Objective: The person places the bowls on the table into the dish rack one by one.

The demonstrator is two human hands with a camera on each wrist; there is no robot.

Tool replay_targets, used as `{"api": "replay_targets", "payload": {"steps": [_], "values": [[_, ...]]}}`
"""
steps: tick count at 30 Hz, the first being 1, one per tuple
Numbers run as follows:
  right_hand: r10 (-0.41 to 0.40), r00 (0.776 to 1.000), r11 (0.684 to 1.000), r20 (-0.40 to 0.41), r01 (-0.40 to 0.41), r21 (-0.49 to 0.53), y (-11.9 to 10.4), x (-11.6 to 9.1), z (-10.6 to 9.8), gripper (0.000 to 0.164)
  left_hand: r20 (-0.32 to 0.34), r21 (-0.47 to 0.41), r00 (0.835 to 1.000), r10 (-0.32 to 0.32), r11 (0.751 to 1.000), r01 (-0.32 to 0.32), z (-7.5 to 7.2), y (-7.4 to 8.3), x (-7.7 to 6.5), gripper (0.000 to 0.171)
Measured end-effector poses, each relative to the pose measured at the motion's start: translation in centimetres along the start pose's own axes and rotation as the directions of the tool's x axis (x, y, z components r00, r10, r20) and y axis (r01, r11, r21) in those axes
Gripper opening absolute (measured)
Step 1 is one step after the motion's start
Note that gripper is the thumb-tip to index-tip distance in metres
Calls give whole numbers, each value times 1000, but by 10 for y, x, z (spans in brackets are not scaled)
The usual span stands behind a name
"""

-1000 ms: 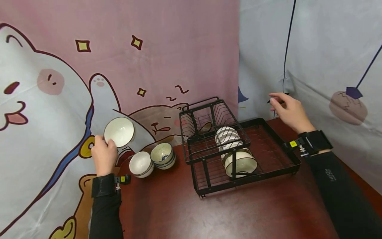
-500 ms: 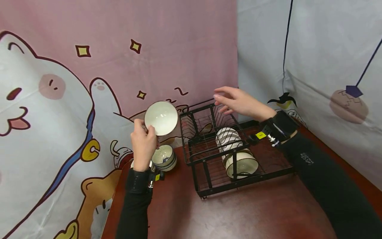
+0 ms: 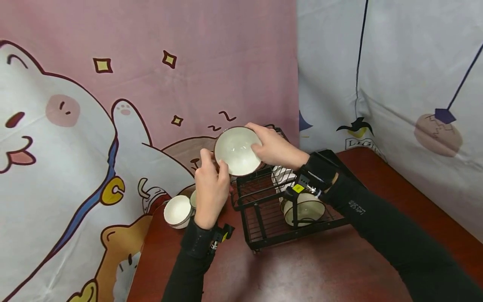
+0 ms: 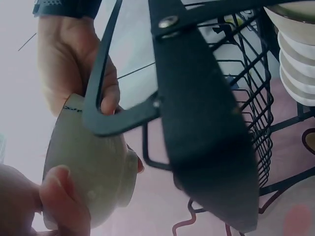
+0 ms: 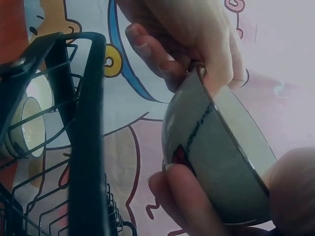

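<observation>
A cream bowl with a thin dark rim is held up in the air, its hollow side facing the head camera. My left hand pinches the rim at the lower left. On the opposite side, my right hand grips it, thumb inside and fingers behind. The bowl's outer side shows a small red mark in the right wrist view. Just beyond and below the hands stands a black two-tier dish rack; the bowl and right hand cover part of its upper tier.
Inside the rack's lower tier stand a larger cream bowl and several white bowls in a row. Left of the rack, stacked white bowls sit on the red-brown table. Another stack is mostly hidden by my left hand.
My left hand has carried the bowl rightward from the table's left side to the rack. My right hand has come leftward from the far right and taken hold of the bowl too.
</observation>
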State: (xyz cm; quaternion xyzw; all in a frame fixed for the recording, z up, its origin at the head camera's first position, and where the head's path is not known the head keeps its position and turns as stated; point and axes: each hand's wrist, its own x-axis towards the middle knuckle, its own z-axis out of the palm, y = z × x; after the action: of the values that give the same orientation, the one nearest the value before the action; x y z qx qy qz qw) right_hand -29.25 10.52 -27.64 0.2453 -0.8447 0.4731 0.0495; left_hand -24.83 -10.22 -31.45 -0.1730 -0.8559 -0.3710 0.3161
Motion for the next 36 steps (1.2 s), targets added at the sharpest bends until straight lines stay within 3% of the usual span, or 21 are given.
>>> {"api": "replay_targets", "payload": {"steps": [7, 10, 15, 18, 22, 28, 32, 36], "values": [[-42, 999, 999, -28, 42, -13, 6, 3, -2, 54, 63, -1, 998, -9, 1000, 9, 3, 2, -3, 13], [-53, 998, 998, -44, 52, -43, 8, 3, -6, 54, 82, -2, 996, 25, 1000, -25, 4, 0, -4, 17], [-43, 994, 995, -100, 34, -94, 15, 0, -23, 51, 111, 12, 991, 75, 997, -77, -1, -17, -14, 34], [-16, 991, 997, -135, 6, -76, 25, -1, -39, 52, 90, 65, 995, 45, 997, -51, -4, -40, -31, 41], [24, 984, 1000, -175, -26, -9, 45, -5, -64, 54, 64, 159, 997, -47, 987, 36, -8, -83, -64, 44], [58, 956, 996, -287, -75, -49, 73, -18, -103, 55, 134, 295, 978, -161, 948, 116, -20, -148, -111, 63], [56, 938, 994, -341, -85, -71, 98, -27, -124, 55, 225, 382, 948, -224, 915, 126, -28, -180, -138, 82], [60, 924, 984, -378, -118, -132, 122, -33, -134, 55, 330, 452, 896, -298, 883, 127, -30, -204, -161, 98]]}}
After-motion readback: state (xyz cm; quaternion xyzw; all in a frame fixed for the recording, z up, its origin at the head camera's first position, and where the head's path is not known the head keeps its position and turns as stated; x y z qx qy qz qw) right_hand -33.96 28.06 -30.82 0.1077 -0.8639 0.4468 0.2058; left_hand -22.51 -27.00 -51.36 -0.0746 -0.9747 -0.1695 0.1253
